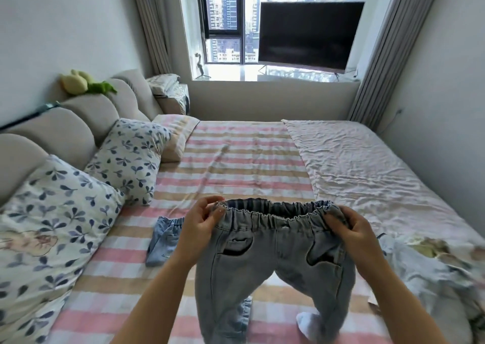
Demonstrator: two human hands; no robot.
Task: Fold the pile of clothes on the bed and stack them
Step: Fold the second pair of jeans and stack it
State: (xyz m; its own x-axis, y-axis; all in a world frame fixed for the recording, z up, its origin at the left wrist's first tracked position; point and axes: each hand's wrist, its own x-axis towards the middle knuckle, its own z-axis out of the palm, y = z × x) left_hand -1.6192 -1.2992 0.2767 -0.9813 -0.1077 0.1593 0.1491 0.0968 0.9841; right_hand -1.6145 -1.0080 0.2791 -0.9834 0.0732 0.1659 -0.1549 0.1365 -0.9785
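Held up over the near part of the bed [236,165] with its pink, beige and white striped sheet: a small pair of pale blue denim trousers [275,259] with a gathered elastic waistband. Stretched flat between both hands, waistband uppermost, two dark pocket openings facing the camera, legs hanging down and splaying apart toward the bottom edge of view. Pinched at one end of the waistband by the left hand [203,217], thumb on the near side and fingers curled over the top. Gripped at the other end by the right hand [357,233], fingers bunched round the gathered cloth.

Just beside the left forearm, lying on the sheet — a second small piece of folded light blue denim [162,241]. Beside the lower end of one trouser leg, a white sock [307,320], partly hidden. At the bed's near right corner, a loose heap of pale printed fabric [430,273], close to the right forearm.

Farther back on the right half of the mattress, a crumpled pale pink blanket [367,165]. Along the left side, white pillows printed with blue leaves [128,160] and a striped pillow [175,136], leaning against a padded beige headboard [65,123]. On top of that, a yellow and green plush toy [81,82]. At the far wall — a black flat television [309,34] on the sill in front of a dark-framed window [225,23], flanked by grey curtains [388,55].
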